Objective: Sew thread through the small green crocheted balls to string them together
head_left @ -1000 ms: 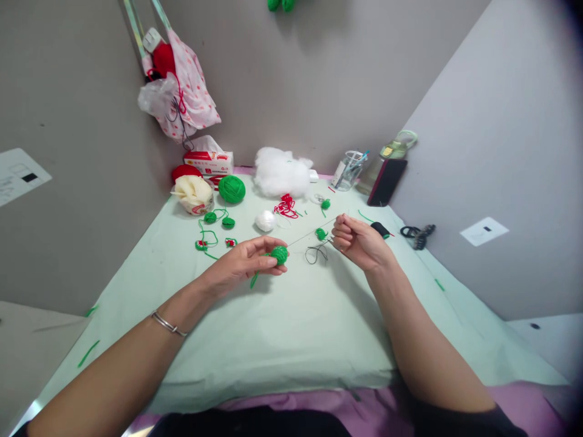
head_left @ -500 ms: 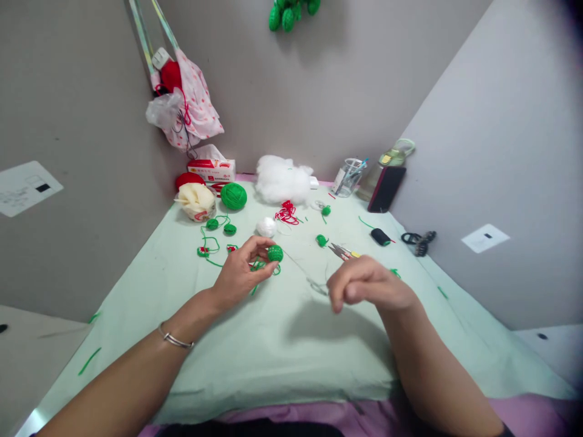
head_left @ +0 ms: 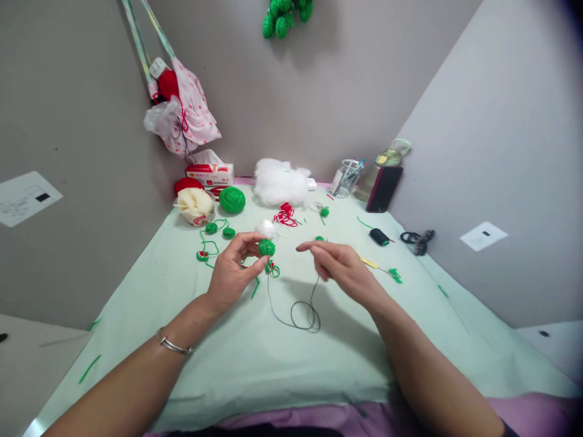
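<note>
- Grey walls point(head_left: 364, 91) back a table spread with pale green cloth point(head_left: 228, 364), its near edge giving way to lilac fabric point(head_left: 282, 416); a broad stretch of cloth lies open on the near side.
- White stuffing point(head_left: 281, 182) and a green yarn ball point(head_left: 232, 199) line the far side; a white ball point(head_left: 266, 229) sits just beyond the left hand point(head_left: 233, 270).
- One green crocheted ball point(head_left: 266, 247), too rounded to tell a long axis, trails dark thread point(head_left: 291, 326) from its near side toward the person.
- Thumb and fingers of the left hand pinch the crocheted ball at their tips.
- Near it, the right hand point(head_left: 344, 272) points an index finger left; the thread loops up to this hand, but whether its fingers pinch anything cannot be told.
</note>
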{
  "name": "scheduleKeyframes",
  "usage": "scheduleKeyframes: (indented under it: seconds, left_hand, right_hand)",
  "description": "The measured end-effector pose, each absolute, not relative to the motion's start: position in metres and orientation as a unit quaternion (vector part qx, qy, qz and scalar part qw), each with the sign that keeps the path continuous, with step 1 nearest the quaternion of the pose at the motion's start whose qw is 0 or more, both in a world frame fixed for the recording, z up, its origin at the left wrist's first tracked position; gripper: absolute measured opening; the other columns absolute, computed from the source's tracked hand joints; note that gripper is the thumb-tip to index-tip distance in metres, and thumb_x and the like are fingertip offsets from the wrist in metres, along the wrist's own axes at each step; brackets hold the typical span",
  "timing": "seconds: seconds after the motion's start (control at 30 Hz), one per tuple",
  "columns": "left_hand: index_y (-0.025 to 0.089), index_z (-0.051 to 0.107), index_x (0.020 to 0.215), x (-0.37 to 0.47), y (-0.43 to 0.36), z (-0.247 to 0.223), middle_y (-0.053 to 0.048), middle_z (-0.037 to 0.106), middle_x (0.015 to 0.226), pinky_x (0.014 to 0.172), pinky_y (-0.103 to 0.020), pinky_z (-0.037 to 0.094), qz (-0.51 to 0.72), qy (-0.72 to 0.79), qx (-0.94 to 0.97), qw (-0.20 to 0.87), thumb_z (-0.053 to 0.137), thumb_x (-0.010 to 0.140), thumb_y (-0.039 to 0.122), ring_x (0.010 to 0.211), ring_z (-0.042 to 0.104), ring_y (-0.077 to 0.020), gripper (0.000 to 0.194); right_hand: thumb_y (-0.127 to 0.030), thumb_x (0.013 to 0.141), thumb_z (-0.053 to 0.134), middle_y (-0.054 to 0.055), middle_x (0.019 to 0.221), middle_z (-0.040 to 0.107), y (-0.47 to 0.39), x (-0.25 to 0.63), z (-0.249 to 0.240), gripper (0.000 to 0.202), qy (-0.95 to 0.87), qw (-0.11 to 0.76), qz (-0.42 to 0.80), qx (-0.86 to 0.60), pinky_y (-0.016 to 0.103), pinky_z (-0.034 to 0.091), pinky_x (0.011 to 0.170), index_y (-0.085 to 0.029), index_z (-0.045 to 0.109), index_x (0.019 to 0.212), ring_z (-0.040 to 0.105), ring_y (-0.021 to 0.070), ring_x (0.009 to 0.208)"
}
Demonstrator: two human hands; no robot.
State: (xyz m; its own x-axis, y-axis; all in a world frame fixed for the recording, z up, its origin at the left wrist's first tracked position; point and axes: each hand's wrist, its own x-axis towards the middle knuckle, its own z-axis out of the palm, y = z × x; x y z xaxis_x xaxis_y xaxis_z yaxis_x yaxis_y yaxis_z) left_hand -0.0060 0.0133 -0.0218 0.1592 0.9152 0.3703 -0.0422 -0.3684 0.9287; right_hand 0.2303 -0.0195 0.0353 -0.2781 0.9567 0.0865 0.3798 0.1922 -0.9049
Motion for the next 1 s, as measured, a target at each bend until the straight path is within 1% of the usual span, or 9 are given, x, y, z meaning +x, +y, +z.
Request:
scheduleKeyframes:
  seconds: [0.07,0.1,0.23,0.37,0.53,0.67,0.83,0.9,1.0]
  left_hand:
    - [0.023,0.062,0.114,-0.005,0.013,-0.021,-0.005,0.068,0.107,0.086,-0.032,0.055,0.551,0.340,0.612,0.455,0.074,0.085,0.022,0.094,0.065,-0.0166,0.031]
    - [0.023,0.062,0.113,-0.005,0.013,-0.021,-0.005,0.068,0.107,0.086,-0.032,0.055,0.550,0.337,0.604,0.468,0.074,0.085,0.023,0.094,0.066,-0.0163,0.031]
    - [0.020,0.061,0.109,-0.002,0.011,-0.018,-0.005,0.068,0.105,0.086,-0.033,0.055,0.530,0.344,0.568,0.527,0.075,0.084,0.027,0.093,0.067,-0.0170,0.030]
    - [0.020,0.059,0.110,0.000,0.011,-0.017,-0.005,0.068,0.105,0.082,-0.033,0.056,0.508,0.337,0.558,0.563,0.074,0.086,0.030,0.088,0.068,-0.0168,0.031]
    - [0.020,0.058,0.111,0.001,0.010,-0.018,-0.005,0.067,0.108,0.085,-0.032,0.054,0.511,0.333,0.560,0.560,0.076,0.084,0.027,0.094,0.065,-0.0166,0.033]
    - [0.020,0.060,0.109,0.001,0.009,-0.017,-0.004,0.065,0.108,0.084,-0.031,0.054,0.501,0.349,0.564,0.555,0.077,0.082,0.027,0.093,0.064,-0.0155,0.033]
    - [0.019,0.061,0.102,0.001,0.009,-0.014,-0.003,0.068,0.098,0.084,-0.032,0.054,0.498,0.362,0.567,0.547,0.080,0.078,0.030,0.090,0.065,-0.0169,0.032]
    - [0.020,0.061,0.101,0.001,0.008,-0.013,-0.003,0.068,0.096,0.083,-0.032,0.055,0.496,0.365,0.570,0.543,0.080,0.078,0.031,0.089,0.065,-0.0172,0.031]
    - [0.020,0.062,0.102,0.002,0.008,-0.012,-0.002,0.068,0.096,0.081,-0.031,0.054,0.505,0.364,0.569,0.537,0.081,0.078,0.030,0.088,0.065,-0.0168,0.032]
  right_hand:
    - [-0.049,0.102,0.047,-0.006,0.059,0.035,-0.014,0.232,0.031,0.040,-0.630,0.400,0.473,-0.469,0.025,0.029,0.052,-0.016,0.068,0.099,0.030,0.0095,0.053]
    - [-0.047,0.102,0.048,-0.006,0.060,0.032,-0.013,0.230,0.028,0.037,-0.600,0.411,0.520,-0.449,0.025,0.025,0.051,-0.016,0.067,0.098,0.027,0.0091,0.053]
    - [-0.037,0.096,0.057,-0.005,0.066,0.043,-0.013,0.218,0.019,0.025,-0.530,0.394,0.640,-0.391,0.024,0.020,0.050,-0.015,0.065,0.104,0.027,0.0073,0.053]
    - [-0.044,0.097,0.056,-0.001,0.071,0.062,-0.021,0.206,0.020,0.031,-0.582,0.361,0.614,-0.391,0.024,0.024,0.048,-0.015,0.061,0.110,0.032,0.0069,0.051]
    - [-0.046,0.098,0.054,-0.003,0.064,0.056,-0.024,0.204,0.024,0.030,-0.607,0.347,0.573,-0.427,0.022,0.026,0.048,-0.017,0.057,0.092,0.036,0.0066,0.051]
    - [-0.036,0.095,0.059,-0.002,0.074,0.057,-0.020,0.207,0.019,0.023,-0.567,0.358,0.625,-0.400,0.021,0.029,0.049,-0.015,0.062,0.101,0.037,0.0053,0.052]
    - [-0.046,0.094,0.061,0.003,0.078,0.068,-0.019,0.203,0.015,0.029,-0.553,0.380,0.638,-0.379,0.024,0.044,0.053,-0.018,0.056,0.099,0.059,0.0114,0.058]
    - [-0.046,0.092,0.065,0.003,0.077,0.069,-0.020,0.201,0.015,0.028,-0.568,0.399,0.601,-0.397,0.026,0.047,0.058,-0.019,0.057,0.092,0.062,0.0130,0.063]
    - [-0.038,0.086,0.073,0.002,0.079,0.066,-0.021,0.200,0.017,0.022,-0.609,0.429,0.499,-0.443,0.026,0.045,0.064,-0.017,0.067,0.081,0.056,0.0117,0.068]
